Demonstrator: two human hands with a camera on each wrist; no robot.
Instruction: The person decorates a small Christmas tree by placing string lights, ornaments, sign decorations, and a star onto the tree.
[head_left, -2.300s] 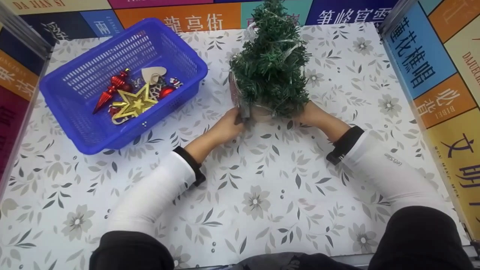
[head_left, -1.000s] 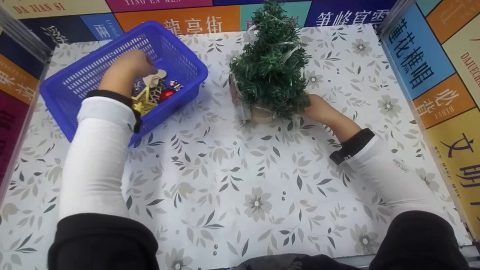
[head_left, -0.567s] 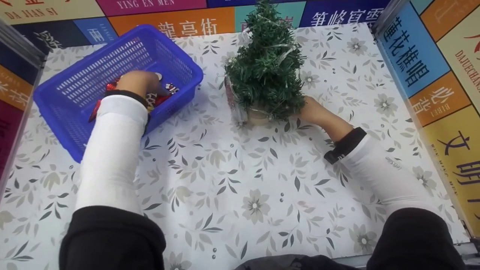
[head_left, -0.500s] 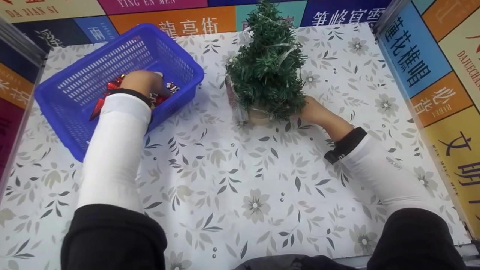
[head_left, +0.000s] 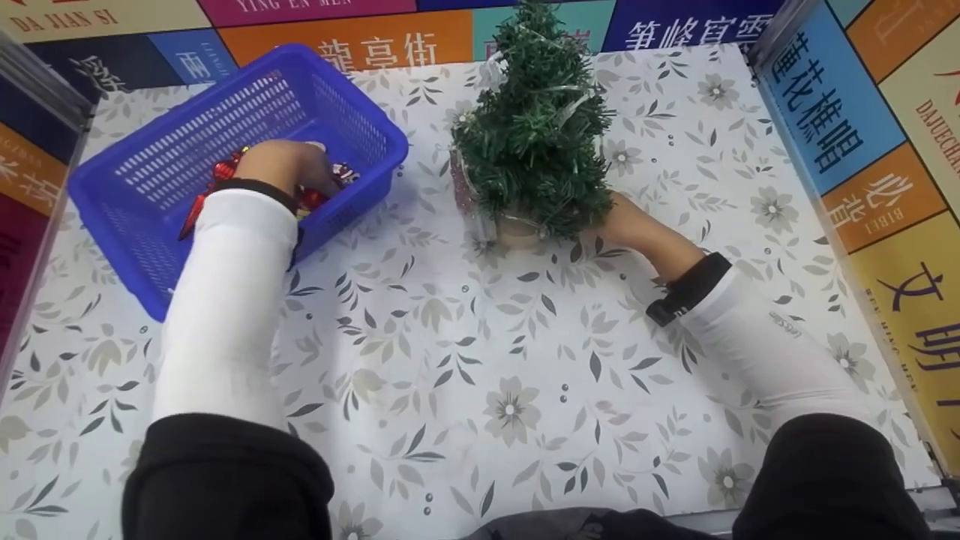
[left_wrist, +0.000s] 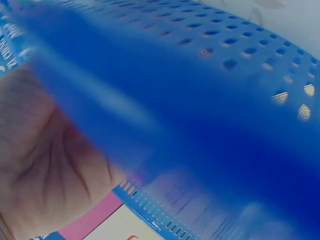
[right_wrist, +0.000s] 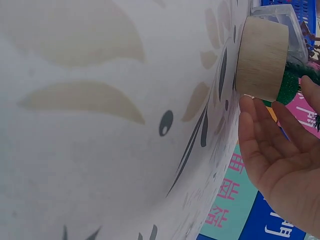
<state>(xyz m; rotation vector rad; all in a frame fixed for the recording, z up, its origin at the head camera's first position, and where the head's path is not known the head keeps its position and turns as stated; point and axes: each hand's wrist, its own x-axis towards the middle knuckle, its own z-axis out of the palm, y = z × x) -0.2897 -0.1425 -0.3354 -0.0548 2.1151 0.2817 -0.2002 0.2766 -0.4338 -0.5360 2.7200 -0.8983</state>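
Note:
A small green artificial Christmas tree (head_left: 536,142) stands upright at the back middle, with thin clear wire on its branches. My right hand (head_left: 626,221) is low at its right side. In the right wrist view its fingertips rest at the round wooden base (right_wrist: 262,59), below a green glittery part. My left hand (head_left: 281,165) reaches into the blue plastic basket (head_left: 127,244), palm down among the ornaments. Around it show a red pointed ornament (head_left: 196,214), a red ball (head_left: 311,199) and a small black-and-white ornament (head_left: 344,174). The left fingertips are hidden, and I cannot tell what they hold.
A clear plastic box (right_wrist: 287,25) sits against the tree's left side. White floral cloth (head_left: 450,420) covers the table. Printed panels with large characters (head_left: 817,127) stand along the back and sides.
My left hand has left the tree's base and moved left into the basket, covering the gold star. My right hand has stayed by the tree. Over the last half second little has moved.

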